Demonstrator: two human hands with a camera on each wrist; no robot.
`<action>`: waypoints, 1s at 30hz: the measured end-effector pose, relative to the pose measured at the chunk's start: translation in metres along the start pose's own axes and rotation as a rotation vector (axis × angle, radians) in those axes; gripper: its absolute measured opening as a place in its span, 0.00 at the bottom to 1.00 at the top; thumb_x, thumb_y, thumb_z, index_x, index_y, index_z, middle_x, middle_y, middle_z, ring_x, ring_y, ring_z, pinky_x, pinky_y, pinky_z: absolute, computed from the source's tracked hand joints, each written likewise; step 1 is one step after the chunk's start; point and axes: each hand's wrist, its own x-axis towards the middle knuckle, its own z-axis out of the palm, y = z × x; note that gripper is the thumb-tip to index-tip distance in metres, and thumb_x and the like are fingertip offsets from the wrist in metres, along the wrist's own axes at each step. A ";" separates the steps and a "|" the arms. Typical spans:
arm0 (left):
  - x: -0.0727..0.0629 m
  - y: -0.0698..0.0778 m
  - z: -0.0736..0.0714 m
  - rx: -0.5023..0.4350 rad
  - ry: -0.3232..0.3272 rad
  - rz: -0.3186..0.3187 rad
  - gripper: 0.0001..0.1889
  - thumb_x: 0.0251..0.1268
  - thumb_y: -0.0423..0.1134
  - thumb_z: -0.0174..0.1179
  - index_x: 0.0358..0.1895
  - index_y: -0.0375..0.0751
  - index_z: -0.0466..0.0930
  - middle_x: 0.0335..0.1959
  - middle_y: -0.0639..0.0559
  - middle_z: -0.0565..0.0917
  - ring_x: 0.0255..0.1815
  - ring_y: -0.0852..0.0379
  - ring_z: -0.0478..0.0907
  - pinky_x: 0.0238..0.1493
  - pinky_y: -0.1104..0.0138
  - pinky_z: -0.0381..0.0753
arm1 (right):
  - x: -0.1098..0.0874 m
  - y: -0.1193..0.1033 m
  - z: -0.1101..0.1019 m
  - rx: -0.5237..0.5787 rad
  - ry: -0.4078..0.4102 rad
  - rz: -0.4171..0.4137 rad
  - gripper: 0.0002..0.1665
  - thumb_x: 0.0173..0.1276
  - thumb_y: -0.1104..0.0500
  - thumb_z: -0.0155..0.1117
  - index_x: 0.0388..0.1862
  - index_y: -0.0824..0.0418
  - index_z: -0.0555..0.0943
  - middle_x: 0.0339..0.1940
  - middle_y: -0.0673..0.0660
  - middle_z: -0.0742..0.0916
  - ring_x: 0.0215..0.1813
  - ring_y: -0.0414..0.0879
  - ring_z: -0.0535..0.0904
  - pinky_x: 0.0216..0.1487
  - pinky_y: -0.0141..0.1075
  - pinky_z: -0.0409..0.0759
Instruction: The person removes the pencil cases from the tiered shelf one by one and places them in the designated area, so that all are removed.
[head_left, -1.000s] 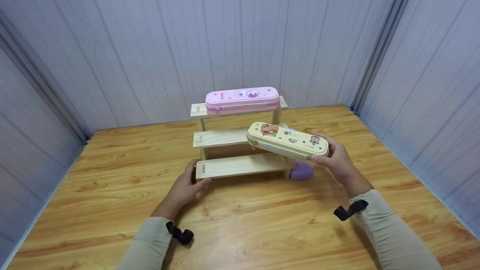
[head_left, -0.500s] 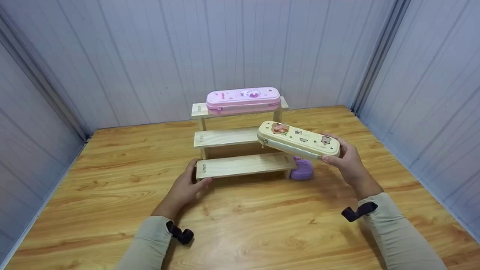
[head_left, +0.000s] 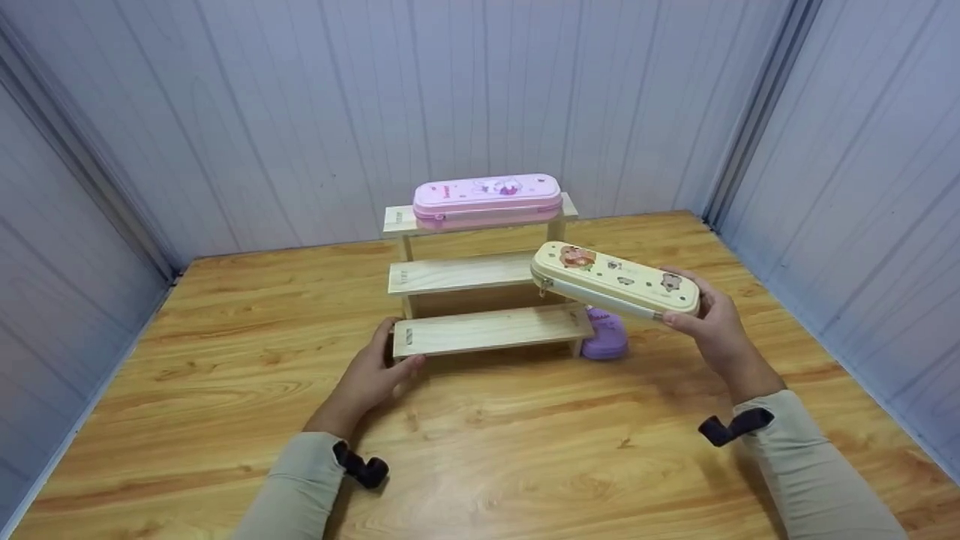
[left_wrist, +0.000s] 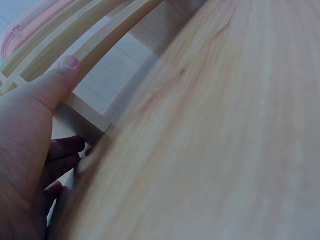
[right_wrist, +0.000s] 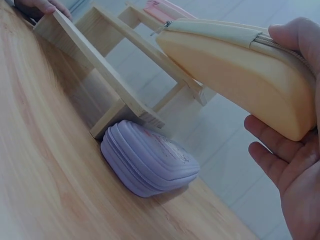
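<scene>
My right hand point(head_left: 721, 334) grips the right end of a yellow zippered pencil case point(head_left: 611, 279) with bear pictures on its lid. The case is in the air, tilted, in front of the right side of a three-step wooden display rack point(head_left: 487, 331). At the rack's lower left end, my left hand point(head_left: 369, 375) holds the bottom step. In the left wrist view its thumb lies on the step's front edge and its other fingers point(left_wrist: 65, 147) reach round the end support. A pink pencil case point(head_left: 487, 201) lies on the top step.
A purple pencil case point(head_left: 606, 337) lies on the wooden table point(head_left: 480, 450) beside the rack's right end, partly hidden behind it in the head view. Pale panelled walls point(head_left: 480, 97) enclose the table at the back and both sides.
My right hand has moved to the right with the yellow pencil case, away from the middle step. More of the purple case shows. The left hand and rack stay in place.
</scene>
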 end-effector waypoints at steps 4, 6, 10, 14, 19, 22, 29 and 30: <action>-0.001 0.001 -0.001 0.002 0.000 -0.007 0.52 0.63 0.65 0.65 0.81 0.46 0.48 0.75 0.35 0.66 0.75 0.38 0.62 0.73 0.46 0.60 | -0.003 -0.002 -0.006 -0.015 0.019 -0.007 0.39 0.63 0.77 0.60 0.75 0.71 0.64 0.59 0.55 0.82 0.55 0.43 0.82 0.51 0.31 0.82; -0.001 0.001 -0.001 0.007 0.000 -0.004 0.52 0.62 0.66 0.64 0.81 0.46 0.48 0.75 0.35 0.66 0.75 0.38 0.63 0.73 0.45 0.60 | -0.005 -0.002 -0.009 -0.023 0.029 -0.015 0.39 0.64 0.77 0.60 0.74 0.72 0.64 0.59 0.55 0.82 0.55 0.43 0.82 0.51 0.31 0.82; 0.000 0.001 -0.001 -0.020 -0.006 0.001 0.51 0.62 0.66 0.64 0.80 0.47 0.49 0.73 0.38 0.68 0.73 0.41 0.66 0.71 0.46 0.64 | -0.007 -0.002 -0.016 -0.017 0.045 -0.026 0.39 0.64 0.77 0.60 0.74 0.71 0.64 0.61 0.55 0.81 0.55 0.42 0.81 0.50 0.30 0.82; 0.001 0.000 0.000 -0.052 -0.014 0.004 0.49 0.63 0.65 0.65 0.80 0.48 0.50 0.70 0.42 0.72 0.68 0.45 0.71 0.68 0.49 0.68 | -0.009 -0.001 -0.024 0.004 0.059 -0.035 0.37 0.64 0.77 0.59 0.73 0.68 0.68 0.60 0.55 0.81 0.54 0.42 0.81 0.49 0.30 0.82; 0.000 0.001 0.000 -0.032 -0.007 -0.001 0.51 0.63 0.66 0.65 0.80 0.47 0.50 0.71 0.40 0.71 0.69 0.43 0.70 0.69 0.48 0.67 | -0.009 0.003 -0.032 0.007 0.078 -0.047 0.34 0.65 0.77 0.59 0.70 0.61 0.72 0.60 0.54 0.81 0.54 0.41 0.81 0.50 0.28 0.81; 0.000 0.001 0.000 -0.020 -0.010 -0.010 0.52 0.62 0.67 0.64 0.80 0.46 0.49 0.73 0.39 0.68 0.72 0.42 0.67 0.71 0.47 0.64 | -0.010 0.003 -0.036 -0.003 0.105 -0.044 0.33 0.65 0.76 0.59 0.69 0.58 0.73 0.58 0.53 0.81 0.54 0.41 0.80 0.49 0.28 0.80; 0.000 0.003 -0.001 -0.005 -0.010 -0.022 0.52 0.61 0.68 0.64 0.81 0.47 0.49 0.75 0.38 0.65 0.75 0.41 0.62 0.73 0.46 0.60 | -0.011 0.005 -0.042 -0.014 0.157 -0.046 0.33 0.66 0.75 0.59 0.69 0.60 0.72 0.57 0.52 0.82 0.53 0.41 0.80 0.49 0.27 0.80; 0.000 0.002 -0.001 -0.002 -0.010 -0.024 0.52 0.61 0.68 0.64 0.81 0.47 0.49 0.75 0.38 0.65 0.75 0.40 0.62 0.74 0.46 0.59 | -0.010 0.005 -0.044 -0.015 0.159 -0.049 0.32 0.66 0.75 0.59 0.69 0.59 0.72 0.57 0.52 0.82 0.54 0.41 0.80 0.49 0.27 0.80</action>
